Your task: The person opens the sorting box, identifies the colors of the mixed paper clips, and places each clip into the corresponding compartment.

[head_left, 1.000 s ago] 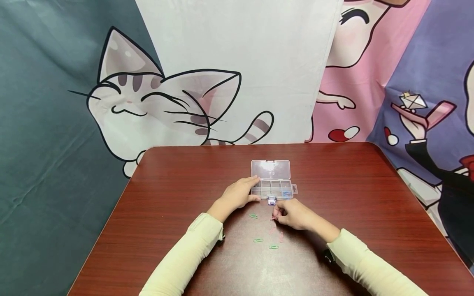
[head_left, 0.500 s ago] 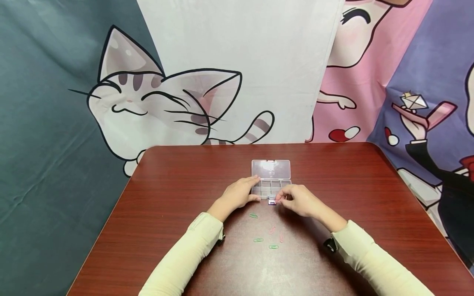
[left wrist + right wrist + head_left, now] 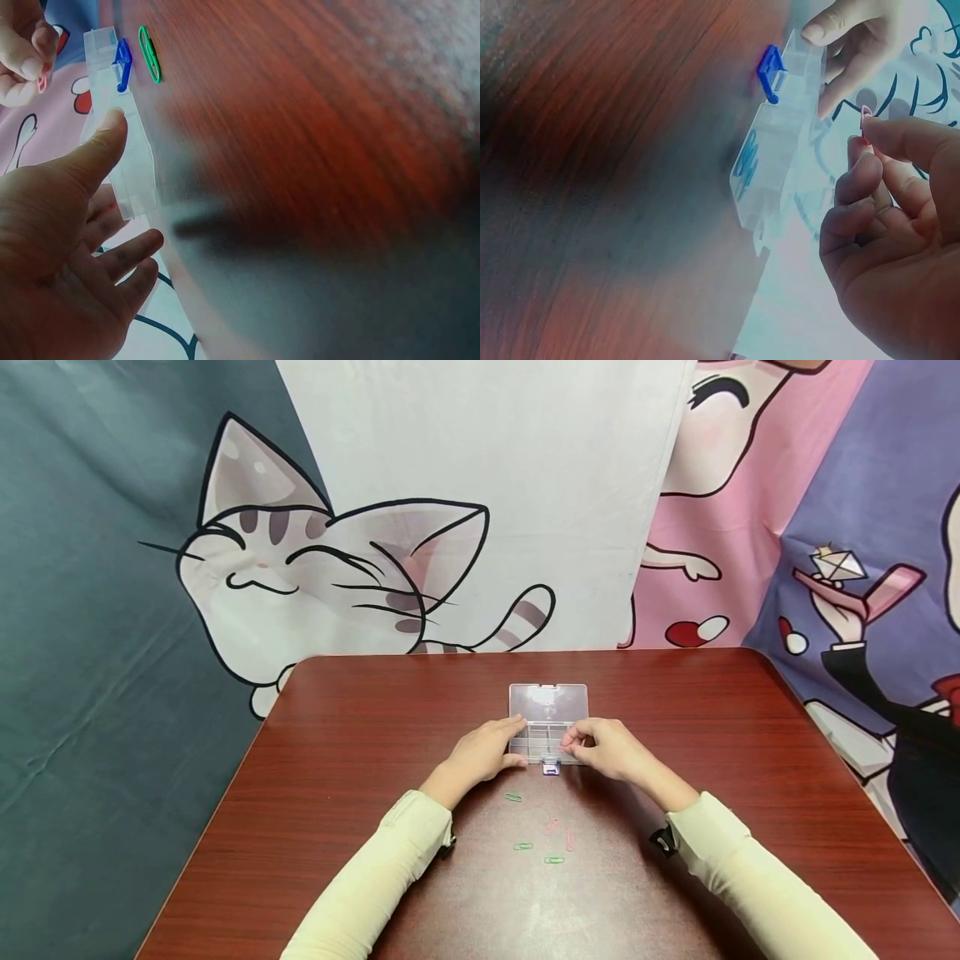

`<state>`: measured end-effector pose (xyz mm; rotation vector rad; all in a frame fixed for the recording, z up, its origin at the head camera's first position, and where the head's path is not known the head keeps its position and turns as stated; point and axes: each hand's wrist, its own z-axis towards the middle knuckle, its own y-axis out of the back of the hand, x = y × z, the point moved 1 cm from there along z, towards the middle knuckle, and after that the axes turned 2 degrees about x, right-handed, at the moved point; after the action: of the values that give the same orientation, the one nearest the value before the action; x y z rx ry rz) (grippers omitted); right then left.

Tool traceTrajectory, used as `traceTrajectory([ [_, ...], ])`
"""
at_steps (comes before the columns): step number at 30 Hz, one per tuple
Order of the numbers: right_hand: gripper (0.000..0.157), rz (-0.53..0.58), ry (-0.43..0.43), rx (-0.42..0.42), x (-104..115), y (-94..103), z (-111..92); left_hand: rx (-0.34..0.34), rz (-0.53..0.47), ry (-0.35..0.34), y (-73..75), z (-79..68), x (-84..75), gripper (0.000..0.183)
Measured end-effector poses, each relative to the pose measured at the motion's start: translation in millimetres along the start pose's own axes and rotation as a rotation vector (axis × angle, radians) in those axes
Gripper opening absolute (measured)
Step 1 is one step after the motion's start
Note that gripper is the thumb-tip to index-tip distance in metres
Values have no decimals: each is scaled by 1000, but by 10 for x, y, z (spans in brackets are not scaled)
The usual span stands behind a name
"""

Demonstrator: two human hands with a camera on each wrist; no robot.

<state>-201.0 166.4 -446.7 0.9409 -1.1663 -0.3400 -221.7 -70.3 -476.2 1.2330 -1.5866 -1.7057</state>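
A clear plastic compartment box (image 3: 538, 747) lies on the table with its lid (image 3: 549, 702) raised at the back and a blue latch (image 3: 770, 73) at the front. My left hand (image 3: 483, 750) holds its left end, thumb along the front wall and fingers around the far side. Between thumb and forefinger, my right hand (image 3: 609, 750) pinches a pink paper clip (image 3: 865, 124) over the box's right part. Blue paper clips (image 3: 746, 165) show through the wall of the right front compartment. In the head view my right hand covers that end.
On the brown table (image 3: 360, 735), in front of the box, lie several loose paper clips: green ones (image 3: 513, 797) and two pink ones (image 3: 570, 840). Cloth with cartoon drawings (image 3: 300, 568) hangs behind the table.
My right hand has picked up a pink paper clip from the table near the latch and carried it up and back over the box. My left hand has stayed in place.
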Motion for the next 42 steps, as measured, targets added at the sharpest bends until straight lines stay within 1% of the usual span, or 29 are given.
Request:
traceTrajectory([
  [8,6,16,-48,2,-73,-23,57,4,16,1,-18,14,-7,75],
  [20,8,26,-56,12,-136,-52,81,-2,10,4,-28,10,-7,75],
  [28,2,27,-50,4,-147,-62,87,7,1,14,-23,-1,-20,75],
  [35,6,27,-49,0,-135,-45,81,5,-1,8,-14,-3,-19,74],
  [39,4,38,-16,21,-98,-46,51,4,1,7,-5,2,-17,75],
  [42,5,46,44,74,-48,-64,6,5,-4,9,5,1,-18,75],
])
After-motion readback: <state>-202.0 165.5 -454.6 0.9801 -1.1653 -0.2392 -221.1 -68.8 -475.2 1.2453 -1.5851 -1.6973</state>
